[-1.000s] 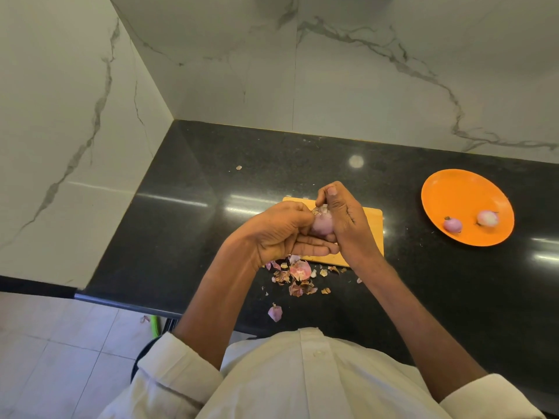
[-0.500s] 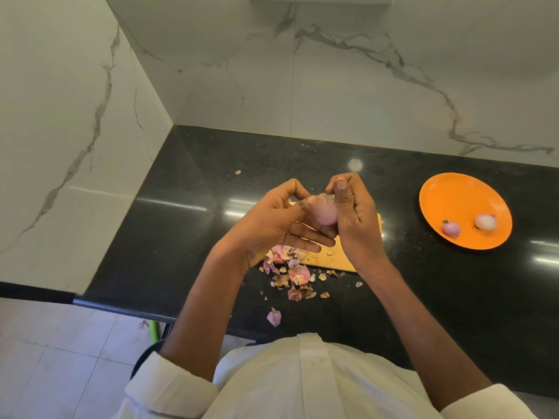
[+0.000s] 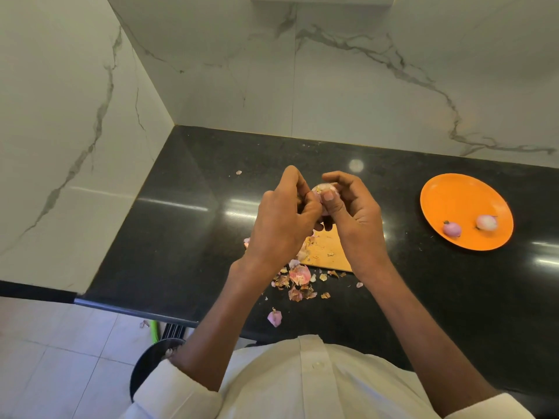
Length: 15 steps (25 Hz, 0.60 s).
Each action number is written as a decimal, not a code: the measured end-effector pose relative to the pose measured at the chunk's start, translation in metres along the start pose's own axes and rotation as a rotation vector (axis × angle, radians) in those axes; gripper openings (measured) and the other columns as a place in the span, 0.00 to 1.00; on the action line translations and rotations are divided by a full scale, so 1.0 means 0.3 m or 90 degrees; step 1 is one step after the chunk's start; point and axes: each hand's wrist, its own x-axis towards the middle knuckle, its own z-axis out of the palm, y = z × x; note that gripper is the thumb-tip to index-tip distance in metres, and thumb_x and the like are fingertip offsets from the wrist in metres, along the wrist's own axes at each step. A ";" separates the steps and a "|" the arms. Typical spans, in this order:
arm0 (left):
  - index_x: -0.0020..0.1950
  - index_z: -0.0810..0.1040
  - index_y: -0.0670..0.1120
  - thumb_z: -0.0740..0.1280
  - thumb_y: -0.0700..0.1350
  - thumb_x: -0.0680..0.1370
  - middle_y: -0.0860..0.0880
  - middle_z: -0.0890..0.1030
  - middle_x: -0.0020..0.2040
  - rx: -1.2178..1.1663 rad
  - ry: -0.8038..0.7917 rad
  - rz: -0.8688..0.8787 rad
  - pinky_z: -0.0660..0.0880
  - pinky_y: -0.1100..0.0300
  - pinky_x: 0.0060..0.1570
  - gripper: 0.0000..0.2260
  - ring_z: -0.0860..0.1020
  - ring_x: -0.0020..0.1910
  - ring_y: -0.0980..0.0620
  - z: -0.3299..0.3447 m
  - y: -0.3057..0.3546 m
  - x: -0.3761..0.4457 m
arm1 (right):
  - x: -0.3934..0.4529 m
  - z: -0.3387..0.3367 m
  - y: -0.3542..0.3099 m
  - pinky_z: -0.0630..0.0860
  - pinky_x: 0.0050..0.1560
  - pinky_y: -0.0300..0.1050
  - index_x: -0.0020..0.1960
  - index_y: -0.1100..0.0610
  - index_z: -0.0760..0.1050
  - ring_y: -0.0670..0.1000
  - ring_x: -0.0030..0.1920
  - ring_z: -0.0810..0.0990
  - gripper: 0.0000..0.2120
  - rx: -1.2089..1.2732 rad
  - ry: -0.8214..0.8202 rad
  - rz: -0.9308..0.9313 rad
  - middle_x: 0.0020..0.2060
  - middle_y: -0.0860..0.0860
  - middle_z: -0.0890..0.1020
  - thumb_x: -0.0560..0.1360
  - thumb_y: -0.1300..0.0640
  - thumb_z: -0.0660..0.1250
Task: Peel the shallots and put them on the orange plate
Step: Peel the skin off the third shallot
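- Since half a second ago the left hand (image 3: 281, 225) has curled in tighter, its fingers no longer spread beneath the shallot (image 3: 323, 189).
- That shallot sits above the cutting board (image 3: 328, 252), gripped between both hands; the right hand (image 3: 352, 213) pinches it, thumb on top.
- Peel scraps (image 3: 298, 278) lie at 6 o'clock of the board.
- At 3 o'clock, the orange plate (image 3: 459, 198) holds two peeled shallots (image 3: 452, 228).

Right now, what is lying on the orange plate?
On the orange plate lie two peeled shallots, side by side and apart, near its front edge. Nothing covers the plate, so all of it shows.
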 end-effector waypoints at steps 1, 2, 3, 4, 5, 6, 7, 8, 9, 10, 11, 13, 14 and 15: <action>0.55 0.71 0.45 0.67 0.46 0.86 0.45 0.85 0.41 0.020 0.013 0.014 0.85 0.48 0.35 0.07 0.87 0.35 0.52 0.001 -0.009 -0.001 | 0.001 -0.005 0.003 0.81 0.45 0.44 0.65 0.57 0.78 0.53 0.48 0.84 0.11 0.009 -0.007 0.011 0.51 0.54 0.84 0.85 0.55 0.66; 0.55 0.71 0.45 0.67 0.46 0.86 0.45 0.85 0.41 0.027 0.022 0.020 0.85 0.48 0.35 0.07 0.87 0.36 0.52 0.003 -0.018 -0.003 | 0.001 -0.007 0.004 0.82 0.45 0.45 0.65 0.57 0.79 0.54 0.48 0.84 0.11 0.024 -0.012 0.024 0.51 0.56 0.85 0.85 0.56 0.67; 0.55 0.71 0.45 0.68 0.46 0.86 0.45 0.85 0.41 0.019 0.028 0.018 0.85 0.48 0.34 0.07 0.87 0.36 0.52 0.008 -0.023 -0.005 | 0.001 -0.006 0.004 0.82 0.45 0.45 0.65 0.58 0.80 0.54 0.48 0.84 0.11 0.047 -0.014 0.036 0.52 0.57 0.85 0.85 0.57 0.66; 0.55 0.71 0.43 0.67 0.45 0.86 0.44 0.85 0.41 -0.003 0.031 0.009 0.86 0.47 0.35 0.07 0.88 0.36 0.52 0.011 -0.028 -0.007 | 0.001 -0.006 0.001 0.83 0.45 0.44 0.65 0.59 0.80 0.53 0.48 0.84 0.11 0.074 -0.015 0.048 0.52 0.57 0.85 0.85 0.57 0.66; 0.55 0.71 0.42 0.67 0.44 0.87 0.42 0.85 0.42 -0.036 0.030 -0.009 0.86 0.46 0.35 0.07 0.88 0.36 0.51 0.011 -0.031 -0.008 | 0.001 -0.007 -0.003 0.82 0.45 0.44 0.65 0.59 0.80 0.52 0.49 0.84 0.12 0.098 -0.014 0.058 0.53 0.57 0.85 0.85 0.56 0.65; 0.56 0.70 0.41 0.66 0.43 0.87 0.41 0.86 0.42 -0.079 0.025 -0.031 0.86 0.46 0.35 0.06 0.88 0.37 0.49 0.004 -0.033 -0.007 | 0.002 -0.008 -0.006 0.82 0.45 0.44 0.65 0.58 0.81 0.52 0.51 0.84 0.14 0.119 -0.009 0.066 0.55 0.57 0.85 0.84 0.54 0.65; 0.57 0.70 0.41 0.64 0.42 0.88 0.40 0.87 0.43 -0.130 0.015 -0.054 0.87 0.46 0.36 0.05 0.89 0.37 0.47 -0.006 -0.034 -0.006 | 0.002 -0.010 -0.007 0.82 0.47 0.46 0.65 0.57 0.81 0.54 0.53 0.85 0.15 0.133 -0.004 0.071 0.57 0.58 0.85 0.83 0.52 0.64; 0.59 0.70 0.40 0.62 0.42 0.89 0.39 0.87 0.43 -0.179 -0.002 -0.075 0.87 0.48 0.37 0.05 0.89 0.38 0.45 -0.017 -0.034 -0.005 | 0.005 -0.013 -0.006 0.83 0.49 0.49 0.64 0.56 0.82 0.56 0.56 0.85 0.15 0.136 0.001 0.071 0.58 0.58 0.85 0.83 0.50 0.64; 0.61 0.70 0.40 0.61 0.43 0.89 0.39 0.88 0.45 -0.215 -0.022 -0.088 0.87 0.50 0.38 0.06 0.89 0.40 0.43 -0.025 -0.033 -0.005 | 0.007 -0.016 -0.002 0.83 0.52 0.53 0.64 0.54 0.82 0.58 0.58 0.84 0.15 0.129 0.006 0.069 0.59 0.57 0.85 0.83 0.49 0.65; 0.63 0.70 0.40 0.60 0.45 0.89 0.39 0.88 0.46 -0.237 -0.040 -0.094 0.87 0.50 0.39 0.08 0.89 0.41 0.42 -0.029 -0.033 -0.007 | 0.009 -0.020 0.001 0.82 0.54 0.56 0.64 0.53 0.83 0.60 0.60 0.84 0.15 0.120 0.009 0.067 0.59 0.56 0.85 0.82 0.48 0.66; 0.65 0.71 0.41 0.60 0.46 0.89 0.39 0.88 0.47 -0.249 -0.054 -0.094 0.87 0.50 0.40 0.10 0.89 0.42 0.42 -0.031 -0.034 -0.008 | 0.011 -0.020 0.004 0.82 0.55 0.58 0.64 0.53 0.83 0.60 0.61 0.83 0.15 0.116 0.012 0.069 0.59 0.55 0.85 0.82 0.48 0.67; 0.68 0.74 0.41 0.62 0.47 0.88 0.40 0.88 0.48 -0.242 -0.067 -0.079 0.88 0.47 0.43 0.12 0.89 0.43 0.42 -0.028 -0.039 -0.008 | 0.011 -0.018 0.000 0.83 0.51 0.52 0.65 0.54 0.83 0.56 0.58 0.84 0.16 0.120 0.019 0.077 0.58 0.53 0.86 0.80 0.48 0.68; 0.67 0.75 0.41 0.65 0.46 0.87 0.41 0.88 0.48 -0.231 -0.066 -0.070 0.88 0.47 0.44 0.12 0.89 0.43 0.42 -0.027 -0.041 -0.007 | 0.012 -0.017 -0.003 0.82 0.47 0.48 0.65 0.55 0.82 0.54 0.56 0.84 0.17 0.120 0.024 0.079 0.56 0.52 0.86 0.80 0.49 0.69; 0.67 0.77 0.41 0.67 0.45 0.86 0.41 0.89 0.48 -0.224 -0.063 -0.067 0.88 0.47 0.44 0.12 0.89 0.44 0.43 -0.027 -0.044 -0.006 | 0.012 -0.016 -0.004 0.81 0.45 0.46 0.64 0.56 0.82 0.52 0.53 0.84 0.16 0.116 0.030 0.080 0.55 0.52 0.86 0.80 0.50 0.70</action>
